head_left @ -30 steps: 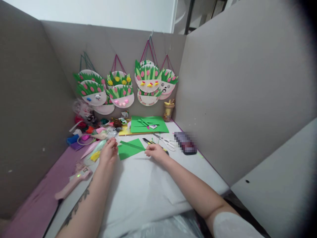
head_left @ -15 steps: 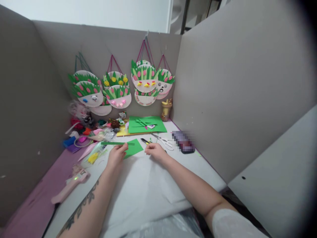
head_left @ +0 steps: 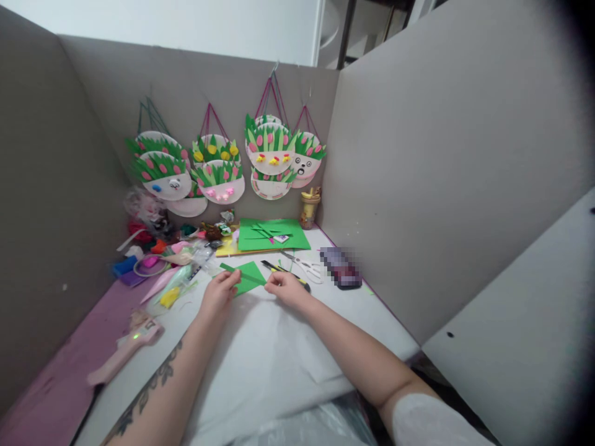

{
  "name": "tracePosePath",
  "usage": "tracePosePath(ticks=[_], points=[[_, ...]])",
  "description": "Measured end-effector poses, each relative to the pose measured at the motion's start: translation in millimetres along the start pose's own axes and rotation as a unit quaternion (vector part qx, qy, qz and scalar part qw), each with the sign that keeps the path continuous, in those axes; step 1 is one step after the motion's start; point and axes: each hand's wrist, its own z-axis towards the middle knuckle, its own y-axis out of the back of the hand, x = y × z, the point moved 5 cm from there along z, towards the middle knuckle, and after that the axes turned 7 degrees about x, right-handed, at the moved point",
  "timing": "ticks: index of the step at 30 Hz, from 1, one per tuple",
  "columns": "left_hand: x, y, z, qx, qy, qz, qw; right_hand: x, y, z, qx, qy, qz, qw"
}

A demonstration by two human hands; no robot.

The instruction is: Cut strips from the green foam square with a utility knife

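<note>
My left hand point(head_left: 222, 290) is closed in a pinch on a narrow green paper strip point(head_left: 253, 279). The strip slants down to the right, where the fingertips of my right hand point(head_left: 287, 288) pinch its end. Behind and below the strip is a square green paper piece point(head_left: 251, 269), partly covered by my left fingers; whether they touch it I cannot tell. A black and yellow utility knife point(head_left: 270, 267) lies just past my right hand, which hides part of it. White-handled scissors point(head_left: 315, 271) rest farther right.
Green sheets point(head_left: 297, 238) with loose strips lie at the back. A phone point(head_left: 341, 267) is at right, a cup point(head_left: 309, 207) in the corner. Craft supplies point(head_left: 162, 263) crowd the left, with a pink glue gun point(head_left: 125, 353) nearer. Paper-plate baskets point(head_left: 218, 183) hang on the partition.
The strip has tilted from nearly level to sloping down rightward, and its left end juts out less. My right hand has moved slightly left and now grips the strip's right end.
</note>
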Motion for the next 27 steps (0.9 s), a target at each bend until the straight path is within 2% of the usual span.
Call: tracePosePath(ticks=[4,7,9,10,12,15,18,20,22,23,25,26,27], points=[[-17.6,30.1,13.6,-0.071,-0.031,-0.127,0.989,-2.6,3.3,1.6,-0.010,-0.003,-0.001,1.000],[-19.7,34.4,12.8,-0.110,-0.057,-0.130,0.984,-5.2,5.7,3.2,-0.031,-0.006,0.012,0.999],[-12.8,18.6,8.4,-0.057,-0.041,-0.047,0.996,-5.1,6.0,3.4,-0.042,0.004,0.015,0.999],[-6.8,5.2,5.6,0.004,-0.023,0.015,1.000,-4.5,5.1,3.2,-0.040,0.012,0.010,0.999],[6.8,-16.4,-1.5,0.085,0.006,0.114,0.990,-3.0,1.1,2.5,-0.027,0.026,-0.006,0.999],[16.9,-25.2,-5.8,0.089,0.015,0.163,0.982,-1.7,-5.3,2.0,-0.011,0.031,-0.022,0.999],[12.4,-10.6,-0.7,0.029,0.021,0.116,0.993,1.5,-0.1,3.8,-0.013,0.041,-0.042,0.998],[5.1,3.7,4.2,-0.020,0.021,0.063,0.998,2.2,19.9,4.1,-0.044,0.031,-0.089,0.995],[-1.7,14.9,7.6,-0.059,0.013,0.022,0.998,-2.2,56.8,-0.2,-0.113,-0.025,-0.188,0.975],[-3.3,17.9,8.6,-0.069,0.012,0.010,0.998,-5.6,80.5,-5.2,-0.167,-0.068,-0.258,0.949],[-2.5,19.0,9.2,-0.071,0.018,-0.002,0.997,-16.8,126.8,-18.6,-0.241,-0.190,-0.385,0.870],[-0.4,17.5,9.1,-0.064,0.023,-0.002,0.998,-24.3,146.6,-25.8,-0.258,-0.256,-0.420,0.831],[2.3,15.5,8.7,-0.055,0.030,-0.001,0.998,-32.1,162.2,-31.7,-0.261,-0.307,-0.435,0.805]])
